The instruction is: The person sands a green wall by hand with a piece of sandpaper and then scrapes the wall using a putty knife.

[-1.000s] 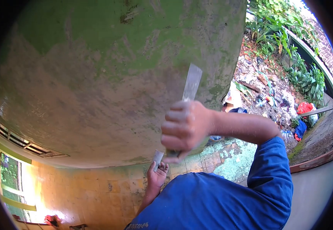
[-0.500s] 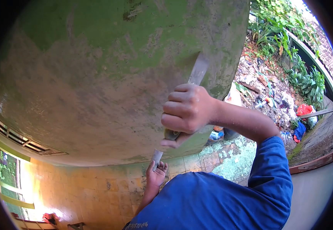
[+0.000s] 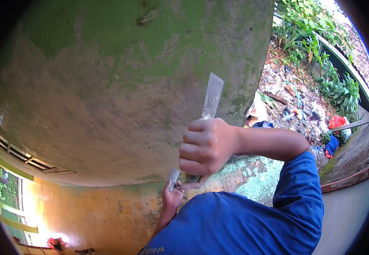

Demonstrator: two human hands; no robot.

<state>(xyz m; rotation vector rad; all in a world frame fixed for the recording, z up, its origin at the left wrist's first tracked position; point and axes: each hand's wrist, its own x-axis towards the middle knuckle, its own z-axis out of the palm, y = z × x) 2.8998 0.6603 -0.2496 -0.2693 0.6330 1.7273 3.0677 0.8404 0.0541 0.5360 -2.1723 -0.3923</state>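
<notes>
While the lettering (image 3: 151,250) on the shirt (image 3: 244,221), below both grips, is too small to read, the right hand (image 3: 205,148), elbow bent, clenches a scraper (image 3: 213,95), its blade extending past the fist before the wall (image 3: 108,106). Just below that fist, the left hand (image 3: 173,195), palm showing, grasps a small blade (image 3: 173,177).

daylight glares at the window (image 3: 12,193); the dimmer wall (image 3: 99,106) shows fisheye bending.
</notes>
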